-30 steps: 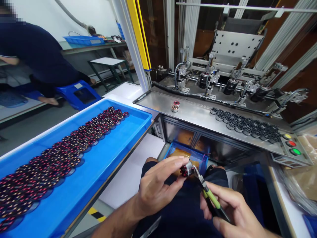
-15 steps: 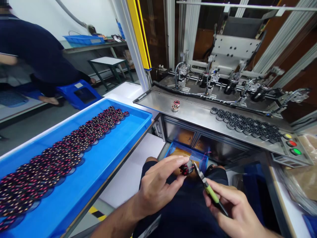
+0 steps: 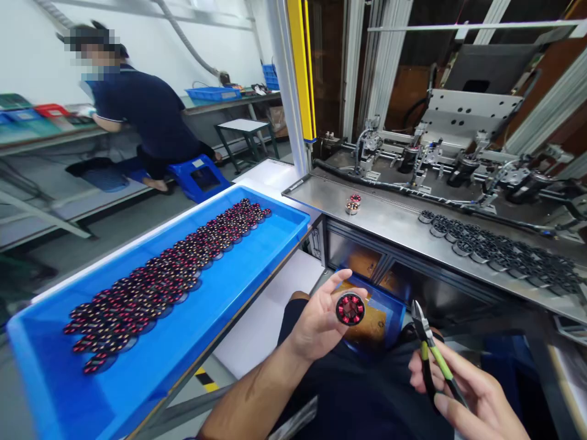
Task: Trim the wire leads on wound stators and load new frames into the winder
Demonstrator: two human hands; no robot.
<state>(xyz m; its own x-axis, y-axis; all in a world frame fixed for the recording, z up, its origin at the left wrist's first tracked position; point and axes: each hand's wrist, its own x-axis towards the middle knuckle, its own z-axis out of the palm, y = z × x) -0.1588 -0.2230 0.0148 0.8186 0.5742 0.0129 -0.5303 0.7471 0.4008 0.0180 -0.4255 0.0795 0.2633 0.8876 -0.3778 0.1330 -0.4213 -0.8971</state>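
Note:
My left hand (image 3: 321, 321) holds a small round wound stator (image 3: 350, 308) between thumb and fingers, its red coils facing me. My right hand (image 3: 468, 394) grips green-handled cutters (image 3: 428, 345), jaws pointing up and a hand's width right of the stator. Both hands hover over my lap, above a small blue bin (image 3: 389, 315) under the bench. A long blue tray (image 3: 257, 263) to my left carries several rows of the same red-wound stators (image 3: 169, 275).
A steel shelf (image 3: 394, 223) ahead bears two finished stators (image 3: 352, 203) and several dark unwound cores (image 3: 495, 250), with winding machinery (image 3: 440, 146) behind. A yellow post (image 3: 300, 67) stands at the shelf's left. Another person (image 3: 137, 116) sits at the far left bench.
The cutters came away from the stator and moved right. My left hand turned the stator so its coil face looks at me. My view swung left and up.

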